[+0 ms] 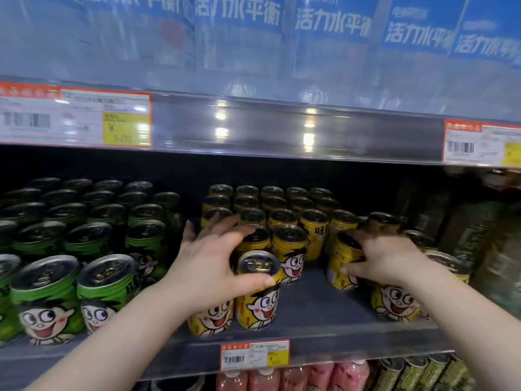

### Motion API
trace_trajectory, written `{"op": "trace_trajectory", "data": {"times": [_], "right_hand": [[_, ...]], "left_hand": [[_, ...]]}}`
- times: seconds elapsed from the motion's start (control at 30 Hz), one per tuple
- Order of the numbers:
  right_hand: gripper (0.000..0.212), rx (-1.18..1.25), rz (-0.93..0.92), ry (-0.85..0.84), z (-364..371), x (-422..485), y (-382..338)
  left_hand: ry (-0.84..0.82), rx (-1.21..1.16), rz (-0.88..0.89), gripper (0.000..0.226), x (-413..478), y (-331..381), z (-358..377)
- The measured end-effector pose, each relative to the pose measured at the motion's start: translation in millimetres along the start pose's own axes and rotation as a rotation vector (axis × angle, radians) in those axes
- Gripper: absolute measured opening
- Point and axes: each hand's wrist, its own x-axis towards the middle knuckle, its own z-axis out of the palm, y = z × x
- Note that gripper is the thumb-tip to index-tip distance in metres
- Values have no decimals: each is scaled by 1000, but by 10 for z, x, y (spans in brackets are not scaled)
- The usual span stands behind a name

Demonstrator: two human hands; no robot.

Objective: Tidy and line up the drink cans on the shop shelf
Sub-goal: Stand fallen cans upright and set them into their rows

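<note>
Two hands busy: left hand (214,266) is wrapped round a front yellow can (258,294), thumb by its rim; right hand (386,263) grips a stray yellow can (338,273) set back on the shelf (318,306). I'd slide rather than lift, faces outward, filling the bare gap between the hands. Count: roughly two dozen yellow cans (290,244), about twenty green cans (45,294) left of the left hand, though the back rows are blurry.

Left hand (208,266), right hand (386,261), gripping yellow cans (258,303)
</note>
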Motion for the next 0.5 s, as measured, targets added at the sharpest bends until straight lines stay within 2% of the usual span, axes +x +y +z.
{"op": "trace_trajectory", "data": {"times": [0.03,0.1,0.17,0.33,0.43,0.5], "right_hand": [[74,-34,-18,24,25,32,12],[73,-59,-49,72,33,75,18],[73,13,-70,86,29,121,2],[70,231,-173,146,112,204,-169],[65,289,-166,156,-5,126,-32],[61,195,-117,161,-130,28,205]], "left_hand": [[-93,54,-14,110,34,8,-13],[-247,173,-34,105,67,9,-3],[-307,259,-29,100,89,10,18],[-330,285,-2,129,92,-2,9],[-301,267,3,127,68,8,-9],[-264,240,9,124,60,23,-17]]}}
